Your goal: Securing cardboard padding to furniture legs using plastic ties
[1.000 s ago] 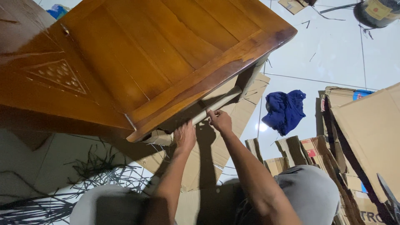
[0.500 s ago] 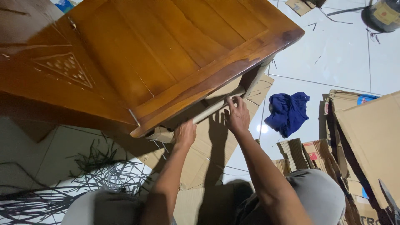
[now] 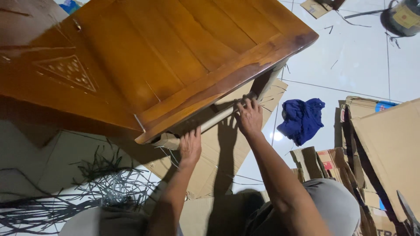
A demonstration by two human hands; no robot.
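Note:
A large varnished wooden furniture piece point(image 3: 144, 57) with a carved triangle panel fills the upper left. Under its front edge runs a rail wrapped in brown paper point(image 3: 218, 117). My left hand point(image 3: 190, 146) rests against the left part of this wrapped rail, near a cardboard-padded corner point(image 3: 166, 140). My right hand point(image 3: 248, 116) grips the rail further right, fingers curled over it close to the wrapped leg point(image 3: 267, 83). Flattened cardboard point(image 3: 218, 157) lies on the floor beneath both hands.
A crumpled blue cloth point(image 3: 302, 119) lies on the white tiled floor at right. Cardboard sheets and boxes point(image 3: 385, 144) are stacked at the far right. Black plastic strapping point(image 3: 78, 192) is tangled at lower left. A dark round container point(image 3: 402, 15) sits at top right.
My right hand slid to the right along the wrapped rail toward the leg and closed over it. My left hand stayed by the padded corner.

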